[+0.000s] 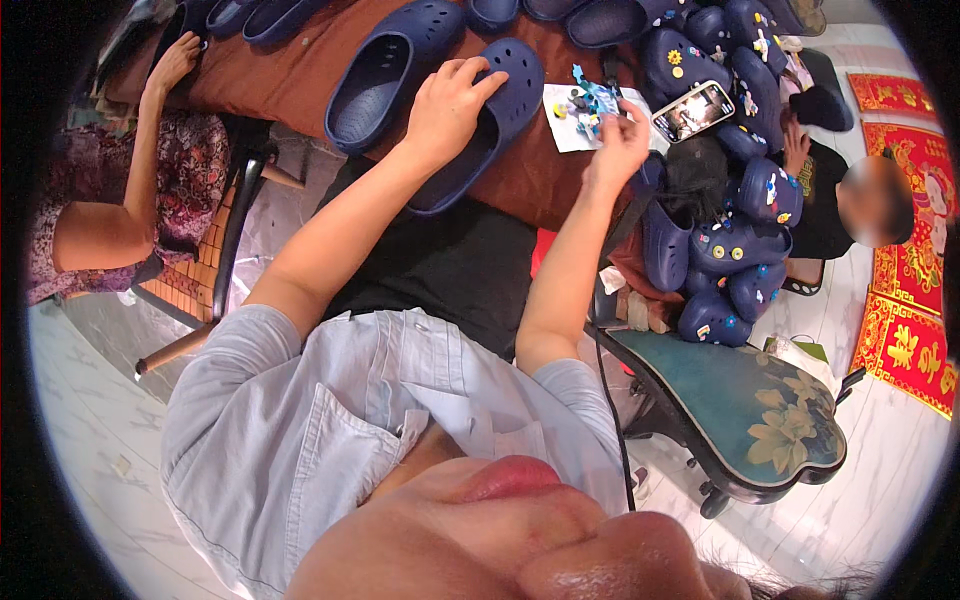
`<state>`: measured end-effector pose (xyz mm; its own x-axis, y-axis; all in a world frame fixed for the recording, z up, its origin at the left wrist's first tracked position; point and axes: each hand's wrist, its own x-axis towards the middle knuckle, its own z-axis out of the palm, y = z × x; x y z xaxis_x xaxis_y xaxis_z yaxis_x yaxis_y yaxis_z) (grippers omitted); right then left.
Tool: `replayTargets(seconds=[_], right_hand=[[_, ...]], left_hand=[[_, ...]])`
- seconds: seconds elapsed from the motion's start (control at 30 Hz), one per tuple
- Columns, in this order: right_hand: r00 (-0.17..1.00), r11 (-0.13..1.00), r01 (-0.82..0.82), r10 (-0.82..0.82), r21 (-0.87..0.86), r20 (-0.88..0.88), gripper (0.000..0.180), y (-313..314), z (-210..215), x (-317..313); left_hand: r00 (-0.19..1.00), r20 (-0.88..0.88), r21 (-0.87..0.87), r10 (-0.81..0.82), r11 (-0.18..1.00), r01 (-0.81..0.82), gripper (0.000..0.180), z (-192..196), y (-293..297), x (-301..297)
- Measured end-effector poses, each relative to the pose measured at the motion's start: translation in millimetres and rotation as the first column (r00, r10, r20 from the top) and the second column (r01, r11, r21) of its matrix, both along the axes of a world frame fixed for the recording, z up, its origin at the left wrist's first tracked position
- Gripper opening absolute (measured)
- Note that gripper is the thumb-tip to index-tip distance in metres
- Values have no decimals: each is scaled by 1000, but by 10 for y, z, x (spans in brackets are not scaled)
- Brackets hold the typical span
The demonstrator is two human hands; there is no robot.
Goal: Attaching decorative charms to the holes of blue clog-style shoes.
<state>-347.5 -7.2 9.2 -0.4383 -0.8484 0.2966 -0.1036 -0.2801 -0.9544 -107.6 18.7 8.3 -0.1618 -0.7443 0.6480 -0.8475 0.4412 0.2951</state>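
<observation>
- Bench (pixel 560 185): draped in reddish-brown cloth.
- Near edge: one navy-blue, perforated-toe clog (pixel 375 80); matching clog (pixel 515 80) to its right, contact with cloth unclear.
- Right of these: flat white sheet (pixel 565 142) bearing small blue, black and yellow charms (pixel 574 106).
- Far side: row of plain navy clogs (pixel 285 18).
- Right end: heaped navy clogs studded with coloured charms (pixel 725 258).

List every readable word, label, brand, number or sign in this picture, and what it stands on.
Lower red-and-gold rectangular panel: large gold characters, not transcribed here.
Lit rectangular smartphone: any screen text is too small to read.
Small coloured charms on navy-blue perforated clogs: any lettering is too small to read.
Other person's black top: markings too blurred to read.
</observation>
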Motion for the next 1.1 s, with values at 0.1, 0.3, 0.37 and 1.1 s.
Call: replayTargets(seconds=[0.1,0.3,0.37,1.1], right_hand=[[989,991,-123,118,50,89,22,4,-36,316],[976,972,-217,213,88,53,17,-129,-103,739],[988,997,-68,72,37,-135,17,-252,-233,711],[519,971,-131,-106,-202,-848,24,-172,0,912]], left_hand=[[1000,-12,5,-2,1000,2,40,2,-3,-17],[999,-29,17,18,1000,-18,40,1,-2,-5],[998,-66,13,1,1000,0,44,58,11,-52],[998,-67,22,21,1000,-19,47,17,15,-32]])
